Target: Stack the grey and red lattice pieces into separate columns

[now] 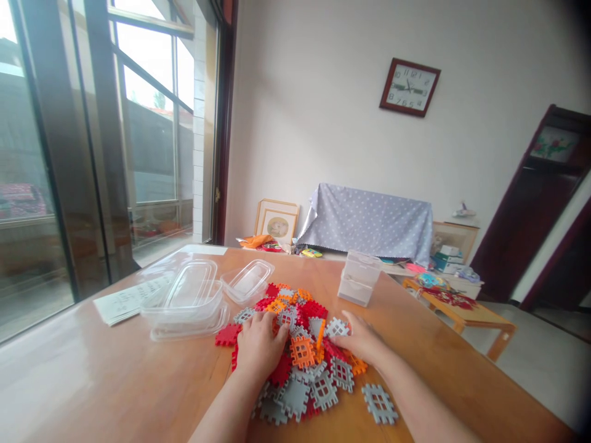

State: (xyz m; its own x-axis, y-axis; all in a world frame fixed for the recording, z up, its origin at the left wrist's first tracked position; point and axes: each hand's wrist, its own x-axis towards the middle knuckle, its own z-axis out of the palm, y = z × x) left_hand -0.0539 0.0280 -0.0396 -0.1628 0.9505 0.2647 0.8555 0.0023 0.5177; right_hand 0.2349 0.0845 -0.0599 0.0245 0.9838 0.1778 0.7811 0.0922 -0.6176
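A heap of interlocking plastic building tiles [302,351] in red, orange and grey lies on the wooden table. My left hand [261,341] rests over the left side of the heap, thumb apart from the fingers; some tiles are hidden beneath it. At the heap's right edge, my right hand [362,339] has its thumb and fingers around the edge of a grey window tile [337,327]. An orange tile [320,335] stands on edge between the hands. One grey window tile [379,403] lies apart at the near right.
Clear plastic containers [184,311] and a lid [248,280] are left of the heap, beside paper sheets [124,301]. A small clear box [359,278] stands behind at the right. The wooden table [83,381] has its right edge beyond my right arm; a low stool [462,311] stands there.
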